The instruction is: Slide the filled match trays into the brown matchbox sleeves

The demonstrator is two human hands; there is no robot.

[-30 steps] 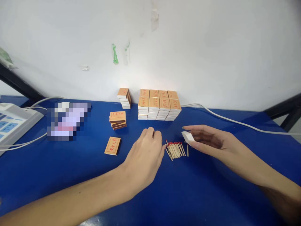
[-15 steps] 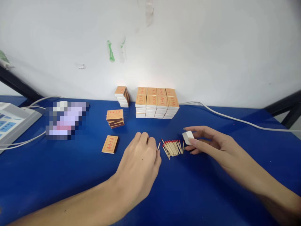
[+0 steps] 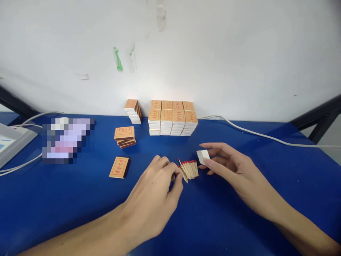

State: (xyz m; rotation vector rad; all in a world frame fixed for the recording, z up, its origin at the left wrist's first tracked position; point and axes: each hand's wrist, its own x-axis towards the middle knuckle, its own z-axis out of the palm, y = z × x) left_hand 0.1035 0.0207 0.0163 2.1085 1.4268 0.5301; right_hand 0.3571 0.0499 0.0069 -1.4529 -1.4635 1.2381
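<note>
Matches (image 3: 189, 169) lie between left hand (image 3: 156, 192) and right hand (image 3: 229, 165). Stacked matchboxes (image 3: 172, 118) sit behind, seemingly against the wall (image 3: 213, 53); a single matchbox (image 3: 119, 167) lies left.

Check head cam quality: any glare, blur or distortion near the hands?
Head view: even, soft light; a bright patch on the wall above the matchbox stacks. Left hand and right hand are sharp, as are the matches. A pixelated block hides something at left. The table edge bows, a wide-angle effect.

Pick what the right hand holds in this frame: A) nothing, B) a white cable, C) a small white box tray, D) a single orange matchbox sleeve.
C: the right hand pinches a small white box tray just right of the matches.
</note>
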